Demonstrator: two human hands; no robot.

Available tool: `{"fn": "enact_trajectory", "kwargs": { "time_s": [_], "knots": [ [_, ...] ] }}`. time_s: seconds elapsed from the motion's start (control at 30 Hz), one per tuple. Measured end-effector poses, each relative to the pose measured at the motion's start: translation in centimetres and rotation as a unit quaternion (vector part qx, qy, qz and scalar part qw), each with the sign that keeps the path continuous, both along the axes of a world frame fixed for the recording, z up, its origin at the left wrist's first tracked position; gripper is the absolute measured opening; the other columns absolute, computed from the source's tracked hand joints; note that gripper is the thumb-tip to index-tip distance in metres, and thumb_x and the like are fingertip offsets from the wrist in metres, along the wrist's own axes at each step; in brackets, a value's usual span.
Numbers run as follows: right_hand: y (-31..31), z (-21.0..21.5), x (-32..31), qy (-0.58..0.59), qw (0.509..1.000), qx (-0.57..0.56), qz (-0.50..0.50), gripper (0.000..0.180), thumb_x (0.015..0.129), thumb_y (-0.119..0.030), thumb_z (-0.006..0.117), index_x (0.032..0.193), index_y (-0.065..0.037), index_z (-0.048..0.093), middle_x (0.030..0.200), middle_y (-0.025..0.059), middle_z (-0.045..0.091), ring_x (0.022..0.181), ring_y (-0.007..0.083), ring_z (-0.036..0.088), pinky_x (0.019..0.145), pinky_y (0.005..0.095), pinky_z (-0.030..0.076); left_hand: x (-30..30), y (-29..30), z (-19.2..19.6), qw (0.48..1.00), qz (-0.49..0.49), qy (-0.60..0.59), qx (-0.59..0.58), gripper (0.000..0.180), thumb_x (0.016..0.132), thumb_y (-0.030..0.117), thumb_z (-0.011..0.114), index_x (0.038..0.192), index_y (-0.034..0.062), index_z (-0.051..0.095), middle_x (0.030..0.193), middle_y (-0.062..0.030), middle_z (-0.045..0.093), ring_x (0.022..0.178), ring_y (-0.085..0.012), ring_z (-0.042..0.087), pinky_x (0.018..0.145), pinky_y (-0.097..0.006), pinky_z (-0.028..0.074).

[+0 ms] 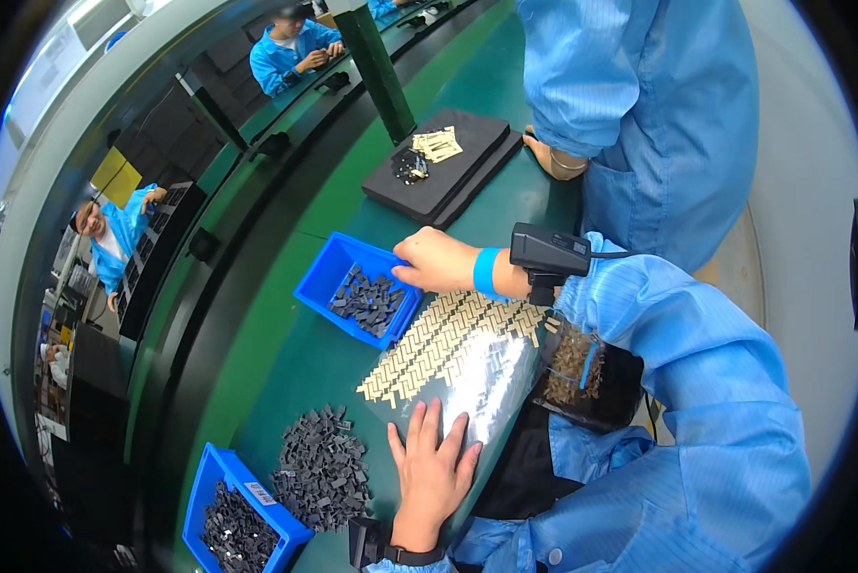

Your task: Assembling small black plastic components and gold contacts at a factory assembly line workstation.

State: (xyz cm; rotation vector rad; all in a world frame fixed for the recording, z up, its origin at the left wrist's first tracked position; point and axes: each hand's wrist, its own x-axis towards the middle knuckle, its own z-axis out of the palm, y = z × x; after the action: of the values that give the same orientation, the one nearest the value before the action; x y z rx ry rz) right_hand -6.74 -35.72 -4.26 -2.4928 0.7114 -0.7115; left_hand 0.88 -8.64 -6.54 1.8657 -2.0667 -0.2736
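My left hand (431, 468) lies flat with its fingers spread on a glossy clear sheet (467, 382). Small tan rectangular pieces (439, 342) cover the sheet's far part in slanted, zigzag rows with dark gaps. At the right corner of a blue bin (329, 263), my right hand (439, 260) has its fingers curled over the rim. Its fingertips are partly hidden, so whether they hold a piece does not show. Small dark grey rectangular parts (367, 301) lie loose inside this bin.
A heap of dark grey parts (324, 468) lies on the green table beside another blue bin (257, 492). Black foam slabs (439, 167) carry tan strips (439, 143). A bag of brownish bits (572, 368) sits by my right arm. A co-worker (677, 115) stands close at right.
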Motion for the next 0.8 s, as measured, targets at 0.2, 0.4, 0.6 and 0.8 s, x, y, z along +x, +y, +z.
{"fn": "enact_trajectory", "kwargs": {
  "time_s": [0.2,0.4,0.6,0.8],
  "knots": [
    [-0.2,1.2,-1.3,0.015,0.978,0.17,0.116,0.032,0.081,-0.024,0.057,0.087,0.007,0.061,0.072,0.0202,0.063,0.059,0.0293,0.063,0.064,0.0361,0.051,-0.3,-1.1,0.4,1.0,-0.006,0.013,0.0,0.04,0.074,0.027,0.066,0.11,0.0099,0.06,0.131,-0.0164,0.042,0.124,-0.0338,0.035,0.101,-0.059,0.015],
    [-1.6,3.7,-9.5,0.001,0.993,-0.1,0.062,0.024,0.078,-0.023,0.059,0.082,0.0,0.061,0.077,0.0166,0.061,0.075,0.0328,0.06,0.066,0.0404,0.047,0.2,-1.4,1.0,0.999,0.032,0.023,-0.004,0.038,0.073,0.023,0.066,0.108,0.0086,0.061,0.129,-0.0165,0.044,0.125,-0.0354,0.034,0.102,-0.057,0.014],
    [2.4,2.5,-18.1,0.112,0.992,-0.043,0.028,0.016,0.078,-0.016,0.061,0.083,-0.001,0.06,0.078,0.0139,0.059,0.074,0.0315,0.058,0.064,0.0386,0.046,0.4,-1.3,0.6,0.999,0.027,0.04,0.0,0.04,0.07,0.022,0.067,0.107,0.0083,0.062,0.13,-0.0176,0.043,0.125,-0.0353,0.034,0.103,-0.056,0.012],
    [6.1,-1.3,-19.0,-0.053,0.998,-0.029,0.026,0.016,0.075,-0.013,0.065,0.085,-0.003,0.06,0.089,0.0097,0.06,0.08,0.0278,0.058,0.07,0.0348,0.048,0.1,-1.1,0.7,0.998,0.037,0.027,-0.043,0.042,0.07,0.021,0.066,0.109,0.0071,0.061,0.133,-0.0193,0.039,0.126,-0.0369,0.033,0.104,-0.055,0.013]
  ]
}}
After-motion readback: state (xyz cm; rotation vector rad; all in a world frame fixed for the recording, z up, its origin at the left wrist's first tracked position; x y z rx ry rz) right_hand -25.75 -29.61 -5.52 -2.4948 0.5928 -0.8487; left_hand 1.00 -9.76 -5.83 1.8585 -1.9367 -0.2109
